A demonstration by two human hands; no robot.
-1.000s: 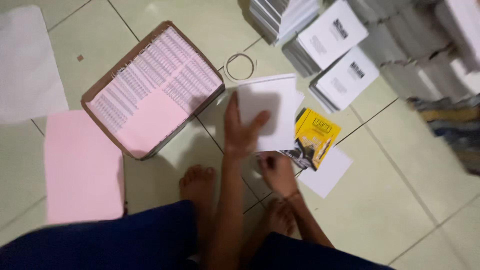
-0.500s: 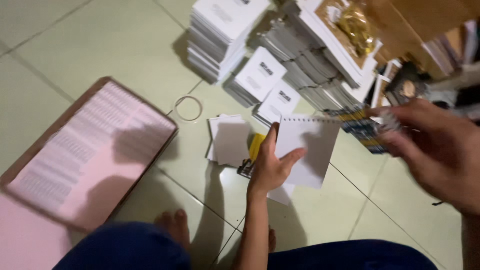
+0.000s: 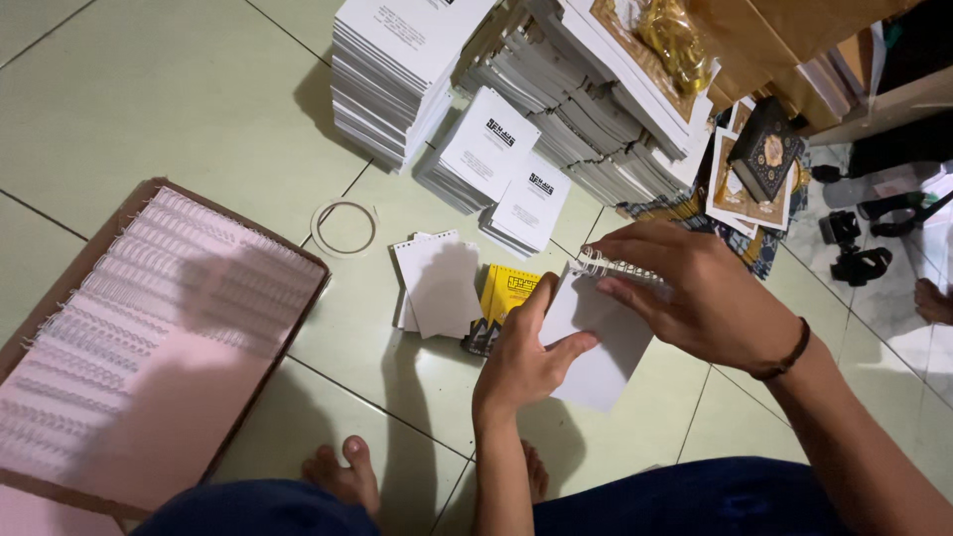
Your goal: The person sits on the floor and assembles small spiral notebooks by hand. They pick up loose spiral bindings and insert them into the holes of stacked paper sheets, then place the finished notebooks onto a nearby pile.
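My left hand (image 3: 524,362) grips the lower left side of a small white booklet (image 3: 602,345) held above the tiled floor. My right hand (image 3: 695,293) lies over the booklet's top edge, with its fingers on the white wire spiral binding (image 3: 608,266). Under the booklet lies a yellow printed cover (image 3: 505,295). A small stack of white punched sheets (image 3: 437,285) rests on the floor just left of my left hand.
A shallow cardboard box (image 3: 119,233) of white wire spirals with a pink sheet lies at left. A tape ring (image 3: 343,227) sits on the floor. Tall stacks of white booklets (image 3: 407,69) stand at the back. My bare feet (image 3: 347,474) are below.
The view swung right. My left hand lifted the booklet off the floor, and my right hand came in from the right onto its spiral edge.
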